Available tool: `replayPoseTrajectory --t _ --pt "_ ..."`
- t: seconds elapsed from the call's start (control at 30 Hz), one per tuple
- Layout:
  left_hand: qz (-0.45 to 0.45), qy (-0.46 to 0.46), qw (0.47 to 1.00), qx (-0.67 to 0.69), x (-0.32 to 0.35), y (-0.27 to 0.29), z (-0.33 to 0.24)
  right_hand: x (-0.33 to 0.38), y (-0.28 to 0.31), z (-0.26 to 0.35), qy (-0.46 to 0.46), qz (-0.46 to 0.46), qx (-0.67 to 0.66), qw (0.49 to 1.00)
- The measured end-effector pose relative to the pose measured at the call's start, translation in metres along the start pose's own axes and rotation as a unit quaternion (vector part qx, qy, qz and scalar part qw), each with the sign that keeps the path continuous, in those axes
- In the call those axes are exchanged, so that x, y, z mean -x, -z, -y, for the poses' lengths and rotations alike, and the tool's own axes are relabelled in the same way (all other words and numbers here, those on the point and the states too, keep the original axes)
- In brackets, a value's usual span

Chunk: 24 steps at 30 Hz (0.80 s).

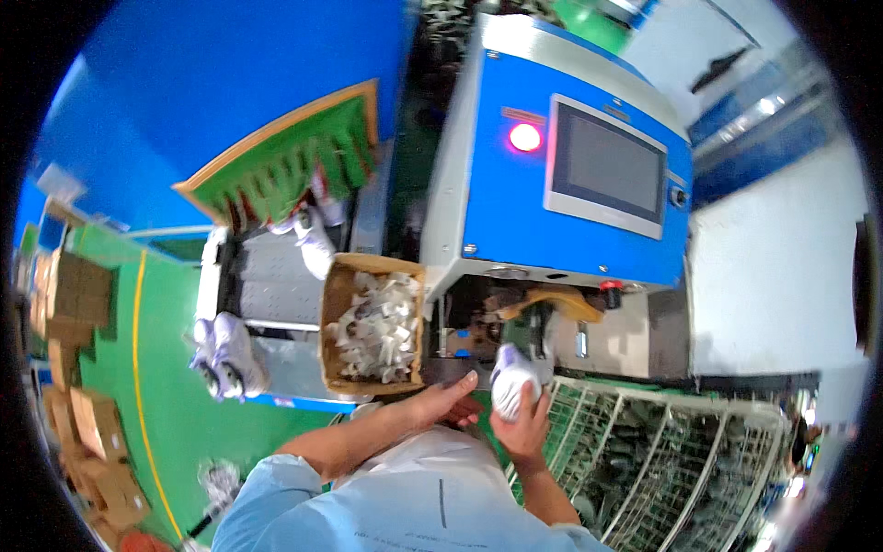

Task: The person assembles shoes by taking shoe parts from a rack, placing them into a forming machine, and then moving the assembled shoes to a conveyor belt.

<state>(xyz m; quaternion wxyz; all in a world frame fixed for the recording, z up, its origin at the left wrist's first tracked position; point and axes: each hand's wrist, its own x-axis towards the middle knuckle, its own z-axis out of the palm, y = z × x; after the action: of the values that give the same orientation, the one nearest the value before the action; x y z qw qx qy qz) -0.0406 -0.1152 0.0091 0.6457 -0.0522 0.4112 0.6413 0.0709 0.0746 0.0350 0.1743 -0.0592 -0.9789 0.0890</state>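
Observation:
My right hand is wrapped round a white and lilac sneaker, just in front of the blue machine. The sneaker stands upright at the machine's opening, below a yellow-brown curved pad. To its left, my left hand is stretched toward the shoe without touching it. Its thumb is raised apart from the fingers, and nothing shows in it. Close beyond that hand is a cardboard box full of crumpled white scraps.
A pair of sneakers stands at the conveyor's near left end. More shoes come out under a green fringed curtain. At right is a white wire rack holding dark pieces. A lit red button and screen face me.

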Motion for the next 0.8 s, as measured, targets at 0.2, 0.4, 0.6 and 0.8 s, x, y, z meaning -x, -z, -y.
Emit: replayPoseTrajectory --t 0.2,0.4,0.6,0.8 --pt "0.122 0.15 0.98 0.047 -0.032 -0.013 0.035 0.019 0.085 0.006 0.032 0.287 -0.154 0.945" --pt "0.04 0.096 0.993 0.057 -0.037 0.01 0.07 -0.033 0.006 -0.014 -0.406 0.211 -0.505 0.732" --pt "-0.074 -0.003 0.995 -0.063 -0.008 0.041 0.041 0.012 0.006 0.001 -0.317 0.041 -0.583 0.747" --pt "-0.058 -0.01 0.972 -0.23 -0.041 0.0 0.026 0.169 0.2 -0.066 -0.467 -0.128 -0.22 0.847"
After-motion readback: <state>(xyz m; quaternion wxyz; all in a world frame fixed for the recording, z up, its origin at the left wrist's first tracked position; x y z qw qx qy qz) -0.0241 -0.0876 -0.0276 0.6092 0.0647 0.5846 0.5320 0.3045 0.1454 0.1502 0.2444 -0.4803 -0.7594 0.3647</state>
